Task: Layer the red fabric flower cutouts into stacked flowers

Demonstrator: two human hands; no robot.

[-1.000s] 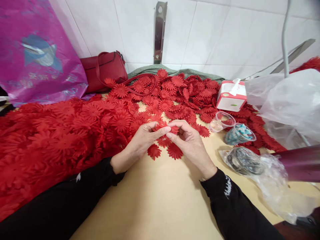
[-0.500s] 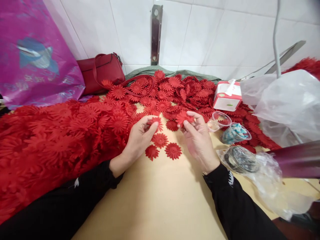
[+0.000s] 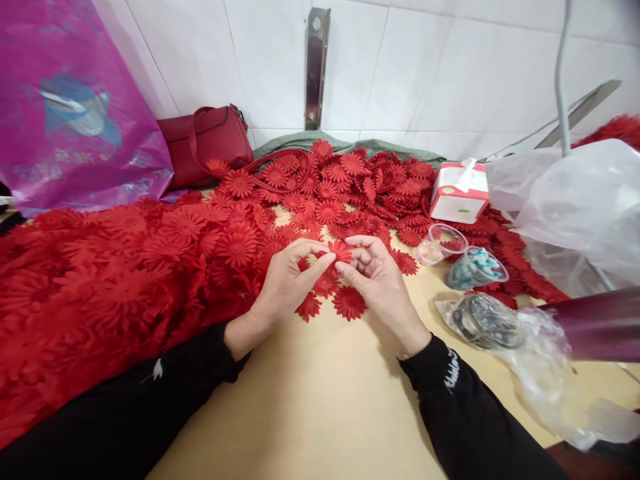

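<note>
Pinching a single red fabric flower (image 3: 341, 251) between both sets of fingertips, I've got my left hand (image 3: 287, 283) and right hand (image 3: 379, 280) meeting just above the tan tabletop (image 3: 320, 393), thumbs and forefingers pressed onto its petals. It looks to me like the handling step on one flower, layers being pressed or pulled at; the next move probably wants a steady hold on the centre so the petals don't crumple. Three loose flowers (image 3: 349, 302) lie on the table right under my hands. To my left, a deep heap of red flowers (image 3: 125, 267) crowds in; behind it a red handbag (image 3: 207, 142). To my right sit a tissue box (image 3: 460, 192), two small plastic cups (image 3: 475, 268) and a crinkly clear bag (image 3: 540, 360), tight against my right elbow room.
</note>
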